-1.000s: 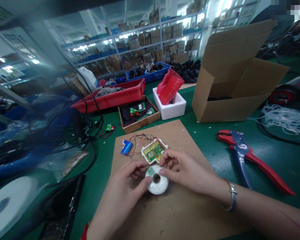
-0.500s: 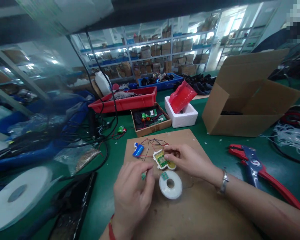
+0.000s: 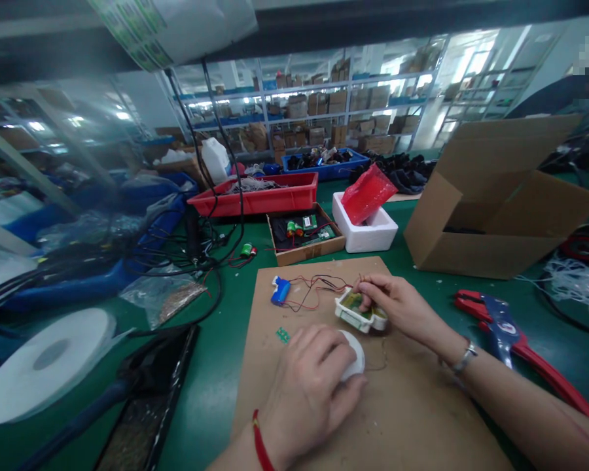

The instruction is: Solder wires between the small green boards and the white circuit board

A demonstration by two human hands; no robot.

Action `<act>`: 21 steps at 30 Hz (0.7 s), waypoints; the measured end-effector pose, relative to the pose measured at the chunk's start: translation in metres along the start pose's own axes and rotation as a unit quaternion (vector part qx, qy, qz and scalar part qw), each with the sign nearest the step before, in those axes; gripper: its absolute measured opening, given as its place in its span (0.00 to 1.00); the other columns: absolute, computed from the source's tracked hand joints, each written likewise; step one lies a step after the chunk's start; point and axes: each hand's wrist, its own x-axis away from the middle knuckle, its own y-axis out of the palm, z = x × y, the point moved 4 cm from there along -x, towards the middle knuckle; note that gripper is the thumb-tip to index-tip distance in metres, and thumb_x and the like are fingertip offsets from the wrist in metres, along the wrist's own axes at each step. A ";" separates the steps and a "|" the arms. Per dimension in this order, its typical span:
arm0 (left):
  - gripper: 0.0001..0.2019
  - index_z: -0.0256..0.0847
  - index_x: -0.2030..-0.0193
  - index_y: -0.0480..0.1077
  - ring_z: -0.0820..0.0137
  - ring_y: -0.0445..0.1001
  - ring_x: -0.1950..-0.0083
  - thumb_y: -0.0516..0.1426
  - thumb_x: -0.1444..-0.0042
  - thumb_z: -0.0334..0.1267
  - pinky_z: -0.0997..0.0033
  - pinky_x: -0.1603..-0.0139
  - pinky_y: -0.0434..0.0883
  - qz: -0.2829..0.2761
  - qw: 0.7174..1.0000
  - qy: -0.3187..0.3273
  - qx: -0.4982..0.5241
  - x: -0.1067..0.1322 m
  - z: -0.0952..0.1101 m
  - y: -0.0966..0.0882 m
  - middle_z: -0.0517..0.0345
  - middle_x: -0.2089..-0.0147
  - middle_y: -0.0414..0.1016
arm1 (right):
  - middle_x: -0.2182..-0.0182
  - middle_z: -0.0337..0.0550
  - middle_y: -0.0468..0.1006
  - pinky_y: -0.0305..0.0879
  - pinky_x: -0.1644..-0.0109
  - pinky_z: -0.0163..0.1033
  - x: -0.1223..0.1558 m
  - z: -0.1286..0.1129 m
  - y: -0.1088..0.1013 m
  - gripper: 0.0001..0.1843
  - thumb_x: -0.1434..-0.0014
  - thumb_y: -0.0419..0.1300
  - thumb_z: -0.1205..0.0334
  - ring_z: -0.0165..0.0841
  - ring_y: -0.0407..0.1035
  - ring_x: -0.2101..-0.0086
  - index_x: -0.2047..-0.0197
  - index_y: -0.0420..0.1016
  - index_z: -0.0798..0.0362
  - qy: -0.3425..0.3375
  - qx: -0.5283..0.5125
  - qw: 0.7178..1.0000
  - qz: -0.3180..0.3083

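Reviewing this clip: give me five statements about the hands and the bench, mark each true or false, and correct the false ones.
1. The right hand has its fingers on the white case. True.
2. The left hand grips the pliers. False: the left hand is over the white disc.
3. The blue wired piece lies on the cardboard sheet. True.
4. The red wrap lies in the red tray. False: the red wrap sticks out of the white foam box.
5. The small green board lies on the cardboard sheet. True.

The white casing (image 3: 354, 320) is probably smooth plastic, the brown sheet (image 3: 402, 405) matt cardboard, the blue cylinder (image 3: 281, 293) glossy.
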 end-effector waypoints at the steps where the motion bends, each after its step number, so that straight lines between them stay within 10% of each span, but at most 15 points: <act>1: 0.05 0.41 0.61 0.66 0.65 0.67 0.57 0.57 0.43 0.37 0.61 0.58 0.65 -0.002 1.000 0.000 -0.005 0.000 -0.001 0.001 0.56 0.58 0.71 | 0.78 0.40 0.75 0.63 0.69 0.35 0.003 0.002 -0.009 0.18 0.36 0.49 0.52 0.33 0.70 0.74 0.67 0.73 0.53 0.002 0.029 0.999 0.021; 8: 0.05 0.41 0.61 0.66 0.64 0.67 0.58 0.56 0.43 0.37 0.60 0.59 0.67 0.003 1.000 0.017 -0.016 -0.001 0.000 0.000 0.55 0.59 0.71 | 0.65 0.53 0.78 0.62 0.60 0.44 0.021 0.018 -0.048 0.13 0.41 0.54 0.56 0.46 0.72 0.64 0.63 0.76 0.54 0.022 0.181 0.973 0.144; 16: 0.06 0.41 0.62 0.67 0.64 0.68 0.59 0.58 0.45 0.38 0.60 0.59 0.66 0.013 0.999 0.028 -0.012 -0.004 0.000 -0.003 0.55 0.60 0.73 | 0.70 0.39 0.78 0.65 0.65 0.33 0.030 -0.003 -0.003 0.16 0.35 0.52 0.55 0.32 0.72 0.68 0.69 0.75 0.52 -0.023 0.045 0.998 -0.025; 21: 0.07 0.41 0.59 0.68 0.64 0.69 0.56 0.58 0.46 0.32 0.61 0.55 0.66 0.074 0.996 0.055 -0.001 -0.004 0.005 -0.014 0.54 0.58 0.74 | 0.68 0.41 0.78 0.64 0.62 0.36 0.035 -0.005 0.015 0.10 0.38 0.57 0.60 0.33 0.70 0.65 0.66 0.78 0.53 -0.010 -0.069 0.997 -0.021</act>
